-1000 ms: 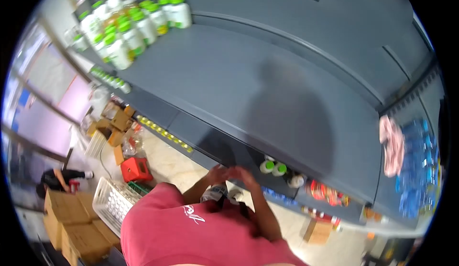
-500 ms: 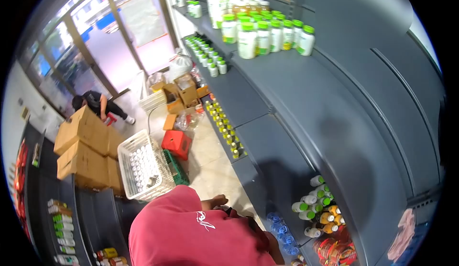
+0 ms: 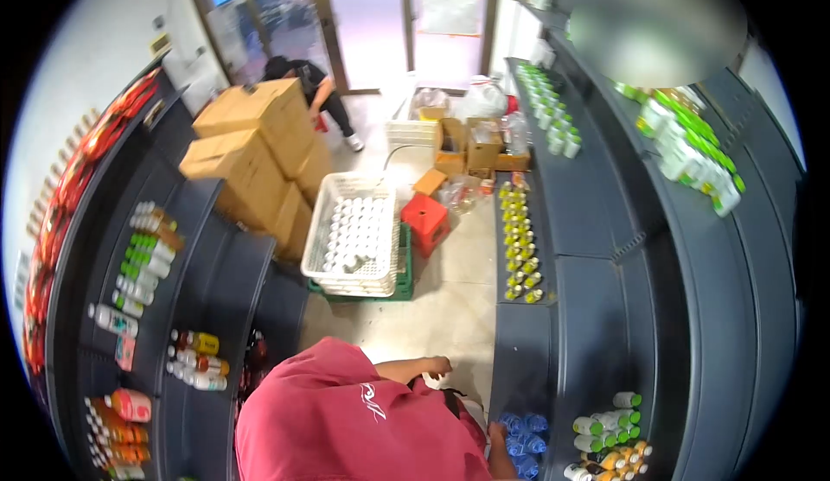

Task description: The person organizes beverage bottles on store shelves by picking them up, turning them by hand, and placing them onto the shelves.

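My left hand is in front of my red shirt, over the pale floor. Its fingers look curled in, and no object shows in it. At my right side, my right hand is low and partly hidden by the shirt, beside blue-tinted bottles on the lower right shelf. Its fingers cannot be made out. Farther ahead on the floor, a white plastic basket holds several white-capped bottles and rests on a green crate.
Cardboard boxes are stacked left of the basket; a person bends behind them. A red stool stands right of the basket. Shelves with bottles line both sides, including yellow-capped ones. Glass doors are at the far end.
The view has swung left from the shelf to the aisle and doors. My hands, close together a second ago, are now apart, the right one lower at my side.
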`<state>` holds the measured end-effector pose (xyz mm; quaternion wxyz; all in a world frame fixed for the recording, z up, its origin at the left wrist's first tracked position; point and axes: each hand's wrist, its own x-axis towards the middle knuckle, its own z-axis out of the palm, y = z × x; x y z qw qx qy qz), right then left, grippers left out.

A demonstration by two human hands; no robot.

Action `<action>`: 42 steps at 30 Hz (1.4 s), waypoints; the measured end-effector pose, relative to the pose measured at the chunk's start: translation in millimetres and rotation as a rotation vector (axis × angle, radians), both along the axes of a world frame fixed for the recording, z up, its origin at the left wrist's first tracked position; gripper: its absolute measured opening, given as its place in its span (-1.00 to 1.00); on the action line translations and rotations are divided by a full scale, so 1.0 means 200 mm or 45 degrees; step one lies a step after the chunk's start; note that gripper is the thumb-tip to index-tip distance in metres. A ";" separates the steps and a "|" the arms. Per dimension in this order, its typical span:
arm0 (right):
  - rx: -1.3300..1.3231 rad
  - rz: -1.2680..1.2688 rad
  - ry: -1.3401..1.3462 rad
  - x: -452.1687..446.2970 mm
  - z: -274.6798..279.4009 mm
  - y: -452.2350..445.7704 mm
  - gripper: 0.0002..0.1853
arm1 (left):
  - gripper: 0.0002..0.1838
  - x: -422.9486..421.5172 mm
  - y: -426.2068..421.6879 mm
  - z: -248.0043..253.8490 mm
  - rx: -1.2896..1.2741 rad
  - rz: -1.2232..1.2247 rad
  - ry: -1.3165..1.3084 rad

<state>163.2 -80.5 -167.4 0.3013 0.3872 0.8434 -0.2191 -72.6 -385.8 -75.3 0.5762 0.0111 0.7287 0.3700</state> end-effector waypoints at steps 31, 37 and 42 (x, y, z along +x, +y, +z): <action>-0.837 1.846 -0.183 -1.24 0.24 -2.66 -0.91 | -0.69 2.28 -1.55 -0.12 -0.107 2.009 -0.891; -0.994 1.968 -0.245 -1.50 0.12 -3.31 -0.97 | -0.62 1.87 -2.06 0.07 -0.520 2.297 -0.065; -1.703 1.429 0.086 -1.53 0.58 -4.04 -0.93 | -0.68 1.29 -2.67 0.57 -0.313 2.386 0.669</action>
